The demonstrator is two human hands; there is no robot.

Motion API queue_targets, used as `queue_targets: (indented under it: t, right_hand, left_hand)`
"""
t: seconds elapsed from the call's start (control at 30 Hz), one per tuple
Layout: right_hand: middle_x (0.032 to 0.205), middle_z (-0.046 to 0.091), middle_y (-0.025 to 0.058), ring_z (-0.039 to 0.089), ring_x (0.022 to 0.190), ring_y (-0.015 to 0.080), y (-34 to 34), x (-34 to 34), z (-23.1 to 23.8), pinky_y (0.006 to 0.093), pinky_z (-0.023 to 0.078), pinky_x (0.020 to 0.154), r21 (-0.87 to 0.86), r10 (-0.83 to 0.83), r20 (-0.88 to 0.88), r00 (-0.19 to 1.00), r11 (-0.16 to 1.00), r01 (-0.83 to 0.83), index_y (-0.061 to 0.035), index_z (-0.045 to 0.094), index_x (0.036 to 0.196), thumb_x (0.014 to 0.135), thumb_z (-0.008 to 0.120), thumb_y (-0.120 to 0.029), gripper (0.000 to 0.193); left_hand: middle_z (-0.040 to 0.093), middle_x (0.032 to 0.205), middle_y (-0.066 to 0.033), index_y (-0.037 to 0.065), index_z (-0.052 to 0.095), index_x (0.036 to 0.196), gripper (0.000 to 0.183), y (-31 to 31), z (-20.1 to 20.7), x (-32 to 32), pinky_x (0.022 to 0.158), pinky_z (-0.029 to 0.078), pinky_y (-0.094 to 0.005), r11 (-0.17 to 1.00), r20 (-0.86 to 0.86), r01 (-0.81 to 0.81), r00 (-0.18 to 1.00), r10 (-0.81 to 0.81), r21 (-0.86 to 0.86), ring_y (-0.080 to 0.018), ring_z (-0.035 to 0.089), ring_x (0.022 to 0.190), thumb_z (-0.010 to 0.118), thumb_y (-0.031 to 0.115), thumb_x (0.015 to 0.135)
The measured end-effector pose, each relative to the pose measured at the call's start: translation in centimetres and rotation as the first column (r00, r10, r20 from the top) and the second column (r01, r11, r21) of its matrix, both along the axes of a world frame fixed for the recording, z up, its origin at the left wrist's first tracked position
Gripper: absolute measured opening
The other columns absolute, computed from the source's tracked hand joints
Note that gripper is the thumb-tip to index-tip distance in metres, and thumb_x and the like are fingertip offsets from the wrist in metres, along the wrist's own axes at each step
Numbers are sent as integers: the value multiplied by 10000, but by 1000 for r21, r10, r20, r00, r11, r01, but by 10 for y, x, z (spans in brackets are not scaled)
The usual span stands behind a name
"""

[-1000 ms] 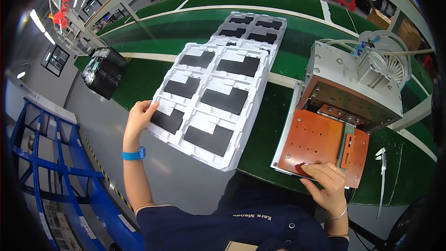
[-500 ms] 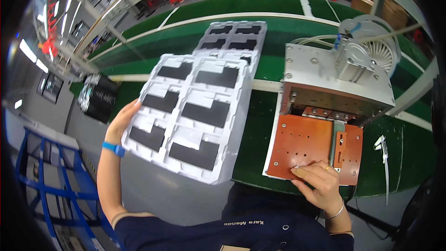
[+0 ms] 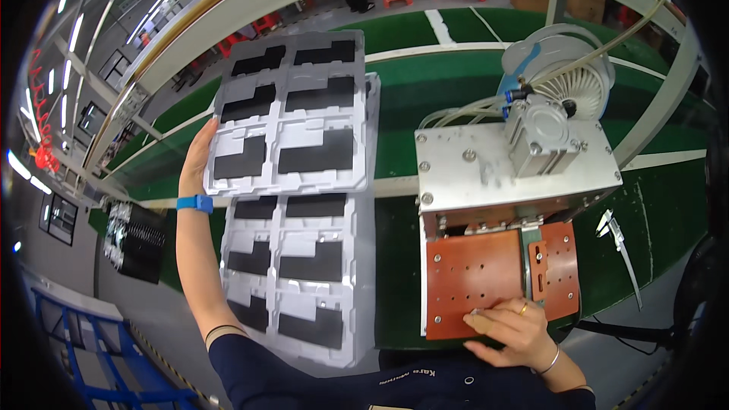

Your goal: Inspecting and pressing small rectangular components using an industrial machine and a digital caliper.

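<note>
My left hand (image 3: 199, 156) grips the left edge of a white plastic tray (image 3: 285, 182), its thumb and fingers partly hidden by the rim. Black L-shaped sheets (image 3: 319, 150) lie in the tray's pockets. It sits over the far tray stack; whether it touches that stack I cannot tell. Closer to me stands another stack of white trays (image 3: 354, 258), with similar black sheets in its top one. My right hand (image 3: 516, 332) is at the front edge of an orange-brown plate (image 3: 478, 262), fingers pinched together. A pale bit shows at the fingertips, too small to name.
Behind the plate rises a metal press machine (image 3: 471, 156) with hoses, and a small fan (image 3: 569, 91) behind it. Calipers (image 3: 623, 254) lie right of the plate on the green tabletop (image 3: 399, 258). A blue metal rack (image 3: 83, 349) stands at lower left.
My left hand has moved away from me with the tray, from the near stack to over the far one. The view has shifted; my right hand stays at the plate's front edge.
</note>
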State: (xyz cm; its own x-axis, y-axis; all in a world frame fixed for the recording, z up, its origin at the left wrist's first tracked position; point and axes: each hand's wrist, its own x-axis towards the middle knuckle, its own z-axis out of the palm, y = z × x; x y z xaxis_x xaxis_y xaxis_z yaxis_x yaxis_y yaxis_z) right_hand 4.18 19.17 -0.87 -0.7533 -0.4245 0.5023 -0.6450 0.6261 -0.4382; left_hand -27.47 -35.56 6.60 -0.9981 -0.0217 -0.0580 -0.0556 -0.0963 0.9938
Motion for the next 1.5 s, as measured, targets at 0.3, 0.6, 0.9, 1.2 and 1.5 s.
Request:
queue_targets:
  t: [0.3, 0.6, 0.9, 1.2, 1.5]
  right_hand:
    - [914, 729, -41, 641, 751, 119, 3, 1, 1, 240, 499, 629, 27, 2, 18, 1000, 1000, -3, -173, 778, 1014, 760, 829, -356, 317]
    - [963, 734, 64, 666, 774, 210, 1, -9, 11, 298, 512, 665, -69, 94, 38, 995, 993, -91, -78, 759, 1013, 780, 802, -270, 305]
    - [879, 736, -26, 652, 725, 132, 5, -1, -3, 253, 478, 599, -26, 44, 36, 998, 999, -43, -148, 778, 943, 748, 807, -383, 307]
    - [866, 717, -33, 648, 750, 125, 2, 5, 3, 246, 514, 639, -20, 76, -29, 997, 997, -76, -140, 781, 1024, 750, 817, -304, 321]
    - [834, 734, 30, 670, 712, 174, 31, 26, 1, 279, 538, 652, -223, -51, -92, 994, 974, 30, -77, 766, 1029, 708, 835, -148, 336]
  left_hand:
    - [704, 1123, -83, 12, 577, 1340, 443, -9, -75, -98, 792, 572, -299, 1000, 100, 3, 995, 0, -29, -158, 693, 912, 643, 302, 1012]
    - [672, 1067, -31, 38, 624, 1294, 467, -22, -103, -112, 833, 537, -272, 774, 201, 67, 976, 80, -629, -131, 620, 901, 665, 383, 982]
    - [699, 917, -216, 0, 735, 978, 283, 46, -45, -30, 693, 519, -382, 136, -280, -251, 918, -280, -958, -334, 660, 767, 691, 276, 935]
    - [579, 759, -92, 40, 584, 785, 313, 62, -58, 112, 708, 436, -417, 71, -402, -405, 842, -360, -912, -313, 540, 793, 763, 289, 847]
    - [547, 592, -144, -13, 659, 606, 530, 43, -56, 109, 580, 408, -432, 215, -437, -395, 874, -214, -893, -294, 533, 606, 751, 444, 859]
